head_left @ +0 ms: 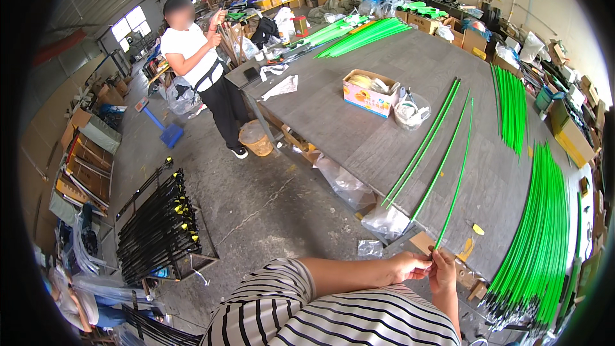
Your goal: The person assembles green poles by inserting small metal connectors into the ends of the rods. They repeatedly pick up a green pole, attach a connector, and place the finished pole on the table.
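Observation:
A thin green rod [456, 195] slants from the table down to my hands, its near end between them. My right hand [443, 271] is closed around that near end. Beside it my left hand [410, 267] is pinched, its fingertips meeting the right hand's at the rod's end; what lies between those fingertips is too small to make out. To the left of the held rod lie a few more green rods [423, 144] with dark far tips, their near ends by the table edge.
The grey table [307, 106] bears a box [368, 93], a clear tub [412, 112] and large bundles of green rods [535, 237] at right. More green pieces [365, 37] lie at its far end. A co-worker [198, 57] stands at the far left. Black rods [160, 221] fill a floor rack.

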`<action>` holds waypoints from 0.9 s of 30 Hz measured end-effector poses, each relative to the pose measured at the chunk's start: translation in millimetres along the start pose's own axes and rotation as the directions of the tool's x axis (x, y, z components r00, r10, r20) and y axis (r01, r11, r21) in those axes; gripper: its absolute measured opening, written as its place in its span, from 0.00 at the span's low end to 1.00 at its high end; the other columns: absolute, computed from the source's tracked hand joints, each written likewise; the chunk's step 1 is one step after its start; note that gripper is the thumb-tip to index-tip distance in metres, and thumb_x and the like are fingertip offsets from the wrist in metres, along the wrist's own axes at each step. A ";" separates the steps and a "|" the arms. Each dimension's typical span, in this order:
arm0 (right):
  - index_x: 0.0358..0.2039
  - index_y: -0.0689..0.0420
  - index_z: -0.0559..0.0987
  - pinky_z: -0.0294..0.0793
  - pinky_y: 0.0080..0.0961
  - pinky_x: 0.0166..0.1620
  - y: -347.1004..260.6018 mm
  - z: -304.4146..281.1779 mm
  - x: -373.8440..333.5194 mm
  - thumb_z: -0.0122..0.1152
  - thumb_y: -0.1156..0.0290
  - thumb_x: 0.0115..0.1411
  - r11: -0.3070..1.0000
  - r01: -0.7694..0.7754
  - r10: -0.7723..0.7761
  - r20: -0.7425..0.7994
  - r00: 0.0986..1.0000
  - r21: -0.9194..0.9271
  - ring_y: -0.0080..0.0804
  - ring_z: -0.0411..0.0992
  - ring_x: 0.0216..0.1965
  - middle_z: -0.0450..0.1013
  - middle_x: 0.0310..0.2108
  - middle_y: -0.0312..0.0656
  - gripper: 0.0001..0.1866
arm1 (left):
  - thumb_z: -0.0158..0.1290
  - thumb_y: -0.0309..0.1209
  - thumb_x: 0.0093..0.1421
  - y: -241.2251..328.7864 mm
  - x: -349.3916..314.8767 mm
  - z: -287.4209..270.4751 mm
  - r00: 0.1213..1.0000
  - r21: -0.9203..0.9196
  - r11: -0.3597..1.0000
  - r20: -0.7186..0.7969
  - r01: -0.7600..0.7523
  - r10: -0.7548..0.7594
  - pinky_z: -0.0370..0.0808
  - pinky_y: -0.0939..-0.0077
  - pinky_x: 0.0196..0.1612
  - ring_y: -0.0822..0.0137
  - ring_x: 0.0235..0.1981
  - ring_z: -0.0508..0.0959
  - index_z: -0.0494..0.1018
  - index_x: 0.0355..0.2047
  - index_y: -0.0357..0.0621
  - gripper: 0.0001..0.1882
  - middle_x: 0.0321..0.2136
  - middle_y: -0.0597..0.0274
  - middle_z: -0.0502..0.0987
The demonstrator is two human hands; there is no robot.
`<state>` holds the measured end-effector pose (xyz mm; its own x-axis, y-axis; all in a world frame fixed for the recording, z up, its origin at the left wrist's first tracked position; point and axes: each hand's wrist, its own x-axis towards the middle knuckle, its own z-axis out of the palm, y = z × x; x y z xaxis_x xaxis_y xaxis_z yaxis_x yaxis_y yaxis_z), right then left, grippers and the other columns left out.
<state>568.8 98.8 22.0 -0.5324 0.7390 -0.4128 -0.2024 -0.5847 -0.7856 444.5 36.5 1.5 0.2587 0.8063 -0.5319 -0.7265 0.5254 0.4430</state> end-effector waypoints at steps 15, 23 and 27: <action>0.32 0.68 0.72 0.70 0.17 0.22 1.9 4.4 4.1 0.51 0.74 0.54 0.998 -0.007 0.009 -0.027 1.000 0.069 0.24 0.69 0.20 0.70 0.20 0.39 0.09 | 0.51 0.29 0.52 3.7 -2.0 -3.3 0.999 -0.019 0.999 -0.023 0.042 -0.042 0.69 0.77 0.41 0.72 0.36 0.72 0.70 0.34 0.45 0.08 0.32 0.65 0.73; 0.35 0.67 0.71 0.71 0.17 0.24 0.9 6.9 2.3 0.50 0.74 0.55 0.997 -0.037 0.036 0.016 0.999 0.064 0.26 0.71 0.22 0.71 0.22 0.42 0.10 | 0.51 0.29 0.52 3.6 -5.2 -5.4 0.999 -0.028 0.999 -0.028 0.038 -0.039 0.69 0.76 0.41 0.72 0.36 0.73 0.69 0.34 0.44 0.08 0.32 0.65 0.73; 0.35 0.67 0.71 0.71 0.17 0.24 4.3 8.9 1.0 0.50 0.74 0.55 0.997 -0.046 0.046 -0.003 0.999 0.054 0.25 0.70 0.21 0.71 0.21 0.41 0.10 | 0.51 0.29 0.52 4.2 -10.5 -6.2 0.998 -0.030 0.998 -0.043 0.046 -0.048 0.69 0.76 0.41 0.72 0.36 0.72 0.69 0.34 0.44 0.08 0.32 0.65 0.73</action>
<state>560.1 94.0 22.3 -0.5392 0.7119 -0.4500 -0.2219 -0.6355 -0.7395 434.8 28.5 4.4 0.2652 0.7678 -0.5832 -0.7326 0.5538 0.3958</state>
